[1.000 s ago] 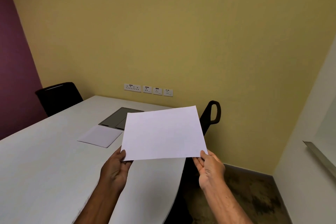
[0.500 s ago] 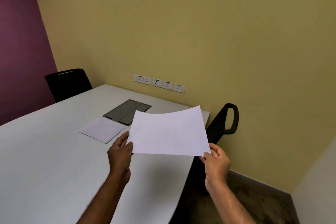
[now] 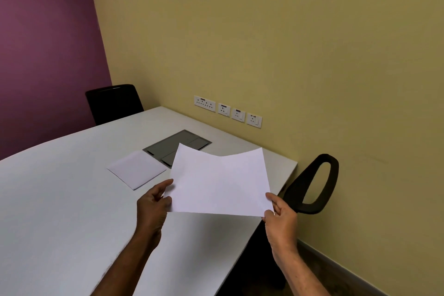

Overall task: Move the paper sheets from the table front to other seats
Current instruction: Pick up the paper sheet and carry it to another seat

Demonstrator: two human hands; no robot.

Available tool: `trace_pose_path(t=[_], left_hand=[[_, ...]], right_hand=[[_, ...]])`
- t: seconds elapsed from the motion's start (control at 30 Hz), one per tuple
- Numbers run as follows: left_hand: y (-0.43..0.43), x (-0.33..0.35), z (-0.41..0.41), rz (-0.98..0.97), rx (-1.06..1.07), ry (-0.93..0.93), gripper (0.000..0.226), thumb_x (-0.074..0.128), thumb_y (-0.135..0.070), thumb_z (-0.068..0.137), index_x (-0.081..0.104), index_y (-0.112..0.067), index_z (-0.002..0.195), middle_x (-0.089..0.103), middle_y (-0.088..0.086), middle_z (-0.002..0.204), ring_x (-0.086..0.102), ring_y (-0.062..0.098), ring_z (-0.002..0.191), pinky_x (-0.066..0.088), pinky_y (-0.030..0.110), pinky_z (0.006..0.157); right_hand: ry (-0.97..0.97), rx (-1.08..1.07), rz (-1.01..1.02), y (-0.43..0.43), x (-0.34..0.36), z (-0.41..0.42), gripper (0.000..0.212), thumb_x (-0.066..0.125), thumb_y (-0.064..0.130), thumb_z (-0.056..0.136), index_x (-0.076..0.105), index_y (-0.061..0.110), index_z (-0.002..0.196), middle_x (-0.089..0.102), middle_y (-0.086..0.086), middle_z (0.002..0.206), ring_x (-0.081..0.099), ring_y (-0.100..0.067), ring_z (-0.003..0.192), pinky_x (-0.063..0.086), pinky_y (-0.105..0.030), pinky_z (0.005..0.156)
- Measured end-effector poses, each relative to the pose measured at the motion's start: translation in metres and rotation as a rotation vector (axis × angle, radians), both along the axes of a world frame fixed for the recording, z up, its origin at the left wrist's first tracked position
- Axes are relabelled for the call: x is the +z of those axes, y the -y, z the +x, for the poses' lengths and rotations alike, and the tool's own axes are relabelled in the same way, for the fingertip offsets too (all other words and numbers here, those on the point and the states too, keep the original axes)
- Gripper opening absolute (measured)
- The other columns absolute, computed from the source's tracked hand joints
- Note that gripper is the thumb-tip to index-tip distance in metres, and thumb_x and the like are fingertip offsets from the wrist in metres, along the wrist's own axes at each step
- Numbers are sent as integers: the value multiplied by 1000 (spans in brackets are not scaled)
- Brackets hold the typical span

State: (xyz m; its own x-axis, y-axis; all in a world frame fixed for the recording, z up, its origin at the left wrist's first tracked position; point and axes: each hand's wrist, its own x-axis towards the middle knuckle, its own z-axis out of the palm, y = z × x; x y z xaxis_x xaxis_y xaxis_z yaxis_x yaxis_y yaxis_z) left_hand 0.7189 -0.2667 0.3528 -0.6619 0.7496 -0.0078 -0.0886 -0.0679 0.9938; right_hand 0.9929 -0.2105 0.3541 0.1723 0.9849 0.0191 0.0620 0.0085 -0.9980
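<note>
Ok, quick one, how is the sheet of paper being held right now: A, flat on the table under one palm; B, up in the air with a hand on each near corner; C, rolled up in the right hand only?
B: the held sheet is raised above the table, with the left hand and the right hand each pinching a near corner.

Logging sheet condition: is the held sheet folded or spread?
Spread. The held sheet shows no crease, sags mid-span, pinched at its near corners by left hand and right hand.
</note>
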Motion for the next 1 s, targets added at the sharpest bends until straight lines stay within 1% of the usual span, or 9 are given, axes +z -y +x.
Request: trace_pose_path(t=[0.23,0.37,0.5,0.63,0.73,0.77,0.83,0.87,1.0], left_hand=[[-65,-25,17,-77,75,-187,55,48,12,85,73,-30,109,70,-4,118,62,13,97,46,17,67],[-112,-49,14,-130,81,-253,53,46,12,85,72,-24,114,69,-1,119,60,-1,93,44,7,61],[-167,-83,2,-158,52,-277,51,45,12,87,72,-22,114,70,2,117,65,11,99,50,13,66],[-226,-113,-10,-186,-2,-323,49,43,13,88,72,-16,116,67,5,129,63,23,116,52,42,100],[-264,-138,-18,-218,-56,-396,49,41,15,88,70,-13,116,60,2,138,56,23,129,45,43,109],[-275,-148,-20,-228,-77,-420,50,40,15,88,68,-12,119,56,4,144,54,24,131,44,43,110],[-294,-167,-25,-246,-114,-474,51,38,16,89,67,-11,122,49,6,151,52,26,134,44,43,110],[-304,-177,-27,-255,-135,-507,52,38,17,88,67,-11,122,46,5,154,52,26,134,45,41,109],[-334,-213,-25,-276,-220,-576,53,38,18,89,68,-12,121,43,2,155,58,31,128,49,43,105]], right_hand=[[135,-13,-3,-61,-33,6,42,55,-7,94,64,17,127,62,-3,137,54,-27,131,50,-41,98],[199,-23,-11,-100,-58,-3,43,55,-7,93,63,16,129,62,-4,137,57,-25,128,49,-36,99],[250,-124,-61,-144,-89,-17,44,55,-7,92,63,14,130,65,-3,132,59,5,67,44,-3,63],[268,-217,-148,-188,-125,-38,46,52,-9,91,64,14,129,70,-1,116,49,8,61,39,-5,59],[271,-271,-206,-215,-149,-51,45,51,-11,91,64,9,129,61,14,86,51,11,76,45,-14,64],[289,-285,-225,-223,-156,-55,45,51,-12,91,63,8,129,66,8,91,52,5,93,46,-19,68],[329,-306,-241,-238,-170,-62,45,50,-13,90,63,6,129,68,-12,121,53,-8,76,48,-25,77],[347,-319,-246,-246,-179,-64,45,49,-13,90,63,5,129,65,-17,129,66,-23,97,48,-27,81],[386,-377,-262,-271,-208,-72,43,49,-15,89,64,2,126,64,-20,130,65,-30,103,52,-31,80]])
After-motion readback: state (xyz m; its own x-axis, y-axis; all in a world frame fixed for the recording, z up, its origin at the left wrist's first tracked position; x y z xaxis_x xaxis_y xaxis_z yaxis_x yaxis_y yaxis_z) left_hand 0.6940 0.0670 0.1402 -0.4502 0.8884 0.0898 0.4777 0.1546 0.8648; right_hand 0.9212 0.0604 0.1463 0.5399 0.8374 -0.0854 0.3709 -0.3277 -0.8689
